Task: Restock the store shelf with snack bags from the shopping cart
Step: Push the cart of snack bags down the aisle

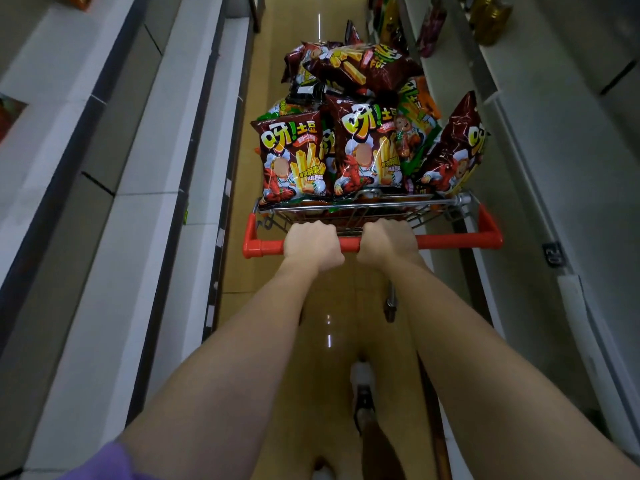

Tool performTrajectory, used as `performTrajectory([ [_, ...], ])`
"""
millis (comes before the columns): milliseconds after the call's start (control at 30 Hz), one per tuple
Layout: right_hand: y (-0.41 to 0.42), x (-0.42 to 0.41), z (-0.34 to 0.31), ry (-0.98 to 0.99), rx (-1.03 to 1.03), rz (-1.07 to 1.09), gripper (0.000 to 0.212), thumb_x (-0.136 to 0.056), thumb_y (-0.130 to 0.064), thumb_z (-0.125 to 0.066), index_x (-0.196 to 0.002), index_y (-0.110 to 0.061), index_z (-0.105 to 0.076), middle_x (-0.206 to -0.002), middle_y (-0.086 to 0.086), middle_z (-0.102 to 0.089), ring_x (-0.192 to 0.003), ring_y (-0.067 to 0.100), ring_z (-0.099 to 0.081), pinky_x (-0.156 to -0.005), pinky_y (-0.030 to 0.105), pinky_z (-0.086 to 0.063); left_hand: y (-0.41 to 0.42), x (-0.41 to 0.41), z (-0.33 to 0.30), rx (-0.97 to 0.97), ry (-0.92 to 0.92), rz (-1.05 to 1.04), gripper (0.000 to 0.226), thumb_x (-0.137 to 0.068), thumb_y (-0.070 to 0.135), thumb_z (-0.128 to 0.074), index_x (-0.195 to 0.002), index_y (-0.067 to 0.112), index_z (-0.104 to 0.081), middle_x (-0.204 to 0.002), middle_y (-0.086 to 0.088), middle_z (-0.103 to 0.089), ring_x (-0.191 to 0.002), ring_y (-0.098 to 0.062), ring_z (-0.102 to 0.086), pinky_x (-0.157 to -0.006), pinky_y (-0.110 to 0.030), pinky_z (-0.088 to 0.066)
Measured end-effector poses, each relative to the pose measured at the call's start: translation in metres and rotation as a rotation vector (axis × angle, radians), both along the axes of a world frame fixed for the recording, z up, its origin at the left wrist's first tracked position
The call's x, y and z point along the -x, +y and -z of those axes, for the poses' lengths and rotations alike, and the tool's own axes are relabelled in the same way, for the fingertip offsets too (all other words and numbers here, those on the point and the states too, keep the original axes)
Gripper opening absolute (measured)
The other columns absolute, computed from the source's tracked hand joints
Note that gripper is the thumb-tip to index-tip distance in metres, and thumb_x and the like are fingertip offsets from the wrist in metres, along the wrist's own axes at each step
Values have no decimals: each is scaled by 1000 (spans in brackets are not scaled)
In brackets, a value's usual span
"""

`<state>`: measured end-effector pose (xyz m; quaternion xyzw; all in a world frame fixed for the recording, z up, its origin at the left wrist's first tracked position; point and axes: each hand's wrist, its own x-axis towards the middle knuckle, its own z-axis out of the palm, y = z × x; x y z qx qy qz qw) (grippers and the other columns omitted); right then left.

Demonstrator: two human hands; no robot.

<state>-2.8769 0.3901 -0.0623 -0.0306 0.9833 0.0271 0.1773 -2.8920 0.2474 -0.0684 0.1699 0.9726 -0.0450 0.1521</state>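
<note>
A wire shopping cart [446, 202] with a red handle bar [457, 239] stands in the aisle ahead of me, piled high with several dark red snack bags [367, 150] printed with yellow fries; a few orange and green bags [417, 109] poke out among them. My left hand [311, 242] grips the red bar left of its middle. My right hand [388, 242] grips the bar just to the right of it. Both sets of fingers curl over the bar, out of sight.
White store shelves [114, 168] run along the left of the narrow aisle, mostly bare. More shelves [540, 140] line the right, with a few bottles [431, 27] and packets at the far end. The tan tiled floor [256, 81] stretches ahead. My shoe [363, 396] shows below.
</note>
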Motion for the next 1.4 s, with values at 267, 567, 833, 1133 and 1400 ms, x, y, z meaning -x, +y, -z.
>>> performTrajectory([
  [267, 22, 164, 5, 35, 58, -17, 25, -84, -35, -64, -72, -26, -45, -71, -3, -54, -59, 15, -47, -72, 34, -40, 22, 162, -5, 10, -1, -14, 21, -83, 34, -59, -70, 24, -47, -68, 4, -54, -60, -18, -52, -67, -33, -42],
  [567, 53, 365, 3, 4, 42, -66, 20, -86, -36, -63, -83, -21, -51, -72, -2, -52, -63, 17, -51, -72, 35, -41, 53, 358, -8, 17, -14, -64, 26, -85, 34, -60, -67, 23, -44, -68, 4, -54, -57, -15, -49, -65, -32, -41],
  [833, 75, 518, 6, 22, 58, -76, 16, -90, -33, -61, -89, -21, -51, -77, -1, -50, -70, 19, -52, -73, 34, -38, 75, 512, -6, 16, -18, -69, 21, -85, 33, -60, -69, 22, -51, -68, 4, -56, -58, -15, -53, -66, -32, -43],
  [1133, 90, 698, 6, 24, 22, -58, 12, -88, -31, -61, -86, -19, -58, -72, -1, -53, -59, 15, -47, -69, 33, -37, 89, 692, -2, -12, -14, -50, 21, -85, 34, -59, -70, 23, -49, -69, 3, -57, -63, -18, -57, -69, -33, -46],
  [1400, 101, 853, 6, 3, -6, -19, 16, -88, -32, -61, -78, -21, -55, -72, -2, -56, -60, 13, -51, -70, 33, -39, 100, 848, 1, -24, -22, -24, 17, -86, 36, -59, -77, 22, -54, -68, 3, -56, -59, -17, -54, -67, -33, -45],
])
